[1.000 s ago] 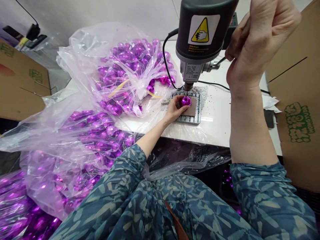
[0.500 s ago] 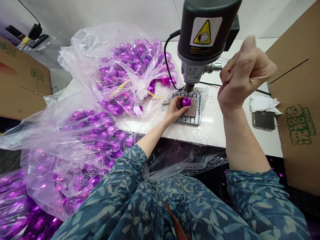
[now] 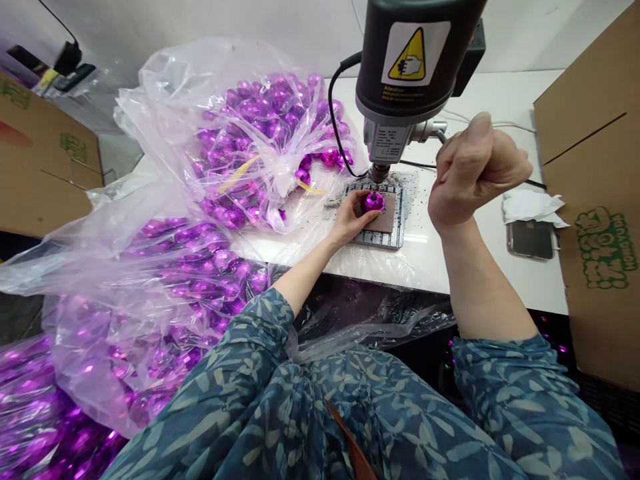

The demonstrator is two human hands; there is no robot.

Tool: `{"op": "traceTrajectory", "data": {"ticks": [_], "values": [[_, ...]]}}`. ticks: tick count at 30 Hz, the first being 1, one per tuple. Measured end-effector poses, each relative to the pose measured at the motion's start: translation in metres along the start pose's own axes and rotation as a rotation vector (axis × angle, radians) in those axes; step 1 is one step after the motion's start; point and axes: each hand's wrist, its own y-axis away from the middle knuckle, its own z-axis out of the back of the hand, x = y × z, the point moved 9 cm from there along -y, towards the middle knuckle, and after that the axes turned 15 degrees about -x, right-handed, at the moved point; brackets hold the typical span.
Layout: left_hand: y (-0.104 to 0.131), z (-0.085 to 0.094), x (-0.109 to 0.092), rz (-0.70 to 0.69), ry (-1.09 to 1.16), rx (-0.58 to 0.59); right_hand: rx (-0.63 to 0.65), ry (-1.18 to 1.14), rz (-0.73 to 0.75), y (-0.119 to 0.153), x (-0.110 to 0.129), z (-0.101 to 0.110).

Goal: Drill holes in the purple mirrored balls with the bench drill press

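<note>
My left hand (image 3: 351, 219) pinches a shiny purple faceted ball (image 3: 375, 202) between thumb and fingers. The ball rests on a brown square board (image 3: 384, 217) over the slotted metal base plate (image 3: 399, 235) of a bench drill press (image 3: 407, 73). The drill chuck (image 3: 380, 173) is right above the ball; whether the bit touches it I cannot tell. Raised to the right of the drill press, my right hand (image 3: 473, 170) is closed in a fist around its feed lever (image 3: 441, 135), whose grip is hidden inside the fingers.
Clear plastic bags (image 3: 280, 167) full of purple balls crowd the left side. Dark shavings lie around the base plate. At the right, a phone (image 3: 530, 239) lies by a white tissue (image 3: 533, 207), next to a cardboard box (image 3: 595, 200). A black cable (image 3: 334, 110) loops beside the drill press.
My right hand has moved a little left and down with the lever, and the chuck sits slightly closer to the ball. My left hand keeps its hold in place.
</note>
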Motion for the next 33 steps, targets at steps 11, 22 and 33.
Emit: {"op": "traceTrajectory", "data": {"ticks": [11, 22, 33], "values": [[-0.002, 0.002, 0.005, -0.012, 0.025, -0.025, -0.003, 0.022, 0.001, 0.009, -0.026, 0.018], [0.000, 0.002, 0.000, -0.010, 0.028, -0.024, 0.045, 0.026, 0.040, 0.014, -0.048, 0.025], [0.001, 0.001, 0.003, 0.004, 0.045, -0.038, 0.092, 0.086, 0.033, 0.003, -0.021, 0.008]]}}
